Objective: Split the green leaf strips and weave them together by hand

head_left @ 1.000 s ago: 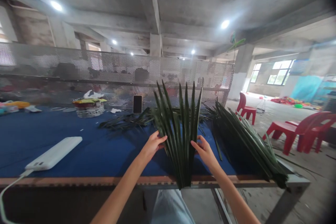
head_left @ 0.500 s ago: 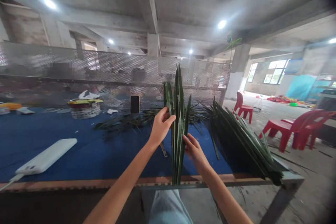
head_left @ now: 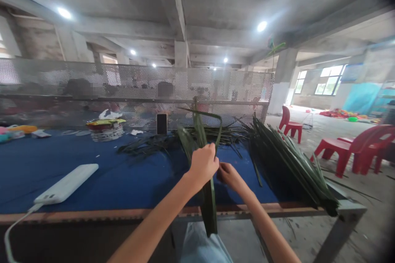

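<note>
My left hand (head_left: 203, 165) is closed round a long green leaf (head_left: 209, 207), resembling a palm frond, above the table's front edge. The leaf's lower end hangs in front of my lap; its upper blades fan out above my fist. One narrow blade bends sharply at the upper right and comes down toward my hands. My right hand (head_left: 231, 178) is curled closed just right of the left one, its fingertips by the leaf. What those fingertips pinch is hidden.
A thick pile of leaves (head_left: 284, 164) lies on the table's right end, with loose strips (head_left: 148, 144) farther back. On the blue tabletop (head_left: 129, 185) are a white power bank (head_left: 68, 183), a phone (head_left: 161, 123) and a basket (head_left: 106, 131). Red chairs (head_left: 354, 148) stand right.
My left hand has moved down and right and closed round the leaves, whose upper blades now spread and bend. My right hand has curled in beside it. The view has shifted slightly left.
</note>
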`<state>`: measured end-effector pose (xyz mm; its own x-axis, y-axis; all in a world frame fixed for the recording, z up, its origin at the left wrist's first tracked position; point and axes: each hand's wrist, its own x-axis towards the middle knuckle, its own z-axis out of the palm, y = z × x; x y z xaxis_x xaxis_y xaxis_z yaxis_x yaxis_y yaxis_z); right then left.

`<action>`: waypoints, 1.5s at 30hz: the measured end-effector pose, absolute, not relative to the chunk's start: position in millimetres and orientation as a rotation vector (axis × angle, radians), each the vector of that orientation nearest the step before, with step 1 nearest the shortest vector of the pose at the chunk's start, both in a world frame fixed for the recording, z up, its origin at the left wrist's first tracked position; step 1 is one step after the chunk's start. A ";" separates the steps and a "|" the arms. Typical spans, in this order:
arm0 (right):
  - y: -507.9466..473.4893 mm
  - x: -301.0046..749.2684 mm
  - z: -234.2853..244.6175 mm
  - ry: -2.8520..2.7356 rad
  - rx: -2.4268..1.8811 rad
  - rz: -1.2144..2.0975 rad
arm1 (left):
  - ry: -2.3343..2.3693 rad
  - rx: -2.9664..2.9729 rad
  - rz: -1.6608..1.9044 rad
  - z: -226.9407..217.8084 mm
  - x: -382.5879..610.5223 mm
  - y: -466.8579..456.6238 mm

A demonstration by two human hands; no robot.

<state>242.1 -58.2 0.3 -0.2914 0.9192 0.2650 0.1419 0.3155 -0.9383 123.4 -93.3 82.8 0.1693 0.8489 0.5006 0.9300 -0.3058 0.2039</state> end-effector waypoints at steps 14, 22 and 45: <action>-21.0 284.5 -12.0 -1.326 -0.832 1.419 | -1.533 -2.653 -1.216 15.0 107.4 -39.2; -24.7 273.8 -12.5 -1.271 -0.808 1.439 | -1.933 -2.790 -1.555 3.9 113.7 -23.2; -39.0 280.8 -12.6 -1.248 -0.910 1.391 | -1.742 -3.156 -1.895 2.0 108.0 -24.6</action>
<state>280.8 -39.0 -12.6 -0.2012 0.9755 0.0892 -0.1940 0.0496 -0.9797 108.0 -24.6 2.0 0.3619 0.9026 0.2331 0.1564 -0.3053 0.9393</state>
